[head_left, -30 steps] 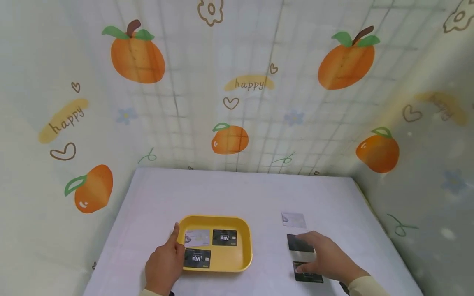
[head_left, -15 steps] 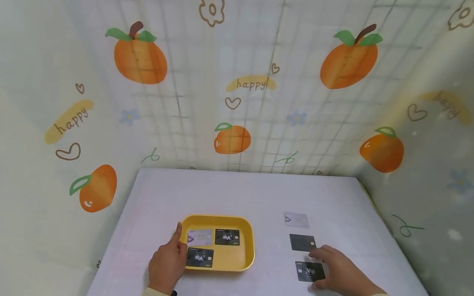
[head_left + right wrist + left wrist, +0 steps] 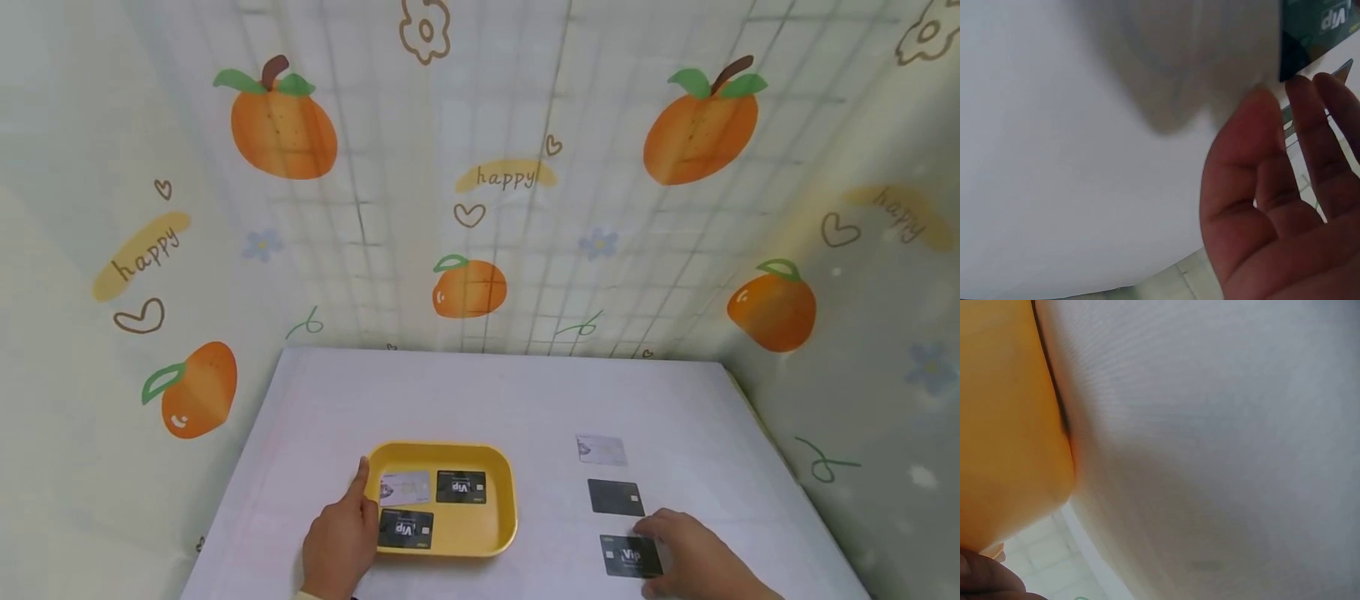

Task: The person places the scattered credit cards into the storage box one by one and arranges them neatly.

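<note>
My left hand [image 3: 339, 533] grips the left side of a yellow tray [image 3: 513, 500], index finger laid along the rim. Inside the tray are a silver card [image 3: 405, 489] and two black Vip cards, one at upper right [image 3: 461, 487] and one at lower left [image 3: 406, 529]. On the right, my right hand [image 3: 686, 557] is beside another black Vip card [image 3: 628, 557] flat on the table. Its thumb and fingers are apart around the card's right end. In the right wrist view the fingertips [image 3: 1300, 84] come close to the card's edge; contact cannot be told.
Beyond that Vip card lie a plain black card [image 3: 615, 497] and a silver card [image 3: 602, 450], in a rough column. White covering spans the table [image 3: 480, 392]. Patterned curtains [image 3: 517, 267] stand along its back and sides.
My right hand has drawn back to the right and nearer, from over the two black cards, uncovering them. My left hand stays at the tray. The view has shifted slightly.
</note>
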Tool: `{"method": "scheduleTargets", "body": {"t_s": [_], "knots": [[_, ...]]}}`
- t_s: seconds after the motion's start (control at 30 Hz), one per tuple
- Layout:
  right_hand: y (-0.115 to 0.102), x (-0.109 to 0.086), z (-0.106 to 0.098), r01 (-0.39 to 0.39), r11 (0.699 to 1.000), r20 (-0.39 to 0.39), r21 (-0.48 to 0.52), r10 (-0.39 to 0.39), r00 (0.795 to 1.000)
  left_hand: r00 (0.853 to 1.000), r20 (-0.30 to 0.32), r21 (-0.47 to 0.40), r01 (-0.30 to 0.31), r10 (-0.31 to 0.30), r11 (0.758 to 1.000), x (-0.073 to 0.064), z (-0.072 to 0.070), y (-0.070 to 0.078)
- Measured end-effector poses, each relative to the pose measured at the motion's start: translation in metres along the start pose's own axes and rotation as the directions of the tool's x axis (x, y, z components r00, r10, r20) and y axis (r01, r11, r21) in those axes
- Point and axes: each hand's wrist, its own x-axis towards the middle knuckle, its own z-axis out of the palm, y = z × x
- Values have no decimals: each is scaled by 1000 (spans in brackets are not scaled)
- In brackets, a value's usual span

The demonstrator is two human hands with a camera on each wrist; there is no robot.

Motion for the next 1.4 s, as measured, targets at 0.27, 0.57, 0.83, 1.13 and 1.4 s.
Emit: {"method": "scheduleTargets", "body": {"t_s": [0.27,0.57,0.83,1.13,1.4], "knots": [[4,-3,1,66,998,-18,-15,-67,998,1000,8,10,4,-4,1000,1,1,1],[3,-3,3,56,998,-10,-6,-56,998,1000,-19,13,-10,10,1000,0,2,0],[5,-1,3,64,998,4,-7,-64,998,999,-31,27,-19,19,999,1,4,-2],[5,-2,7,54,998,4,-28,-54,999,1000,-15,26,-13,13,1000,0,3,-1],[8,0,10,41,999,23,-29,-40,999,1000,-8,7,-7,7,1000,-1,-1,1]]}}
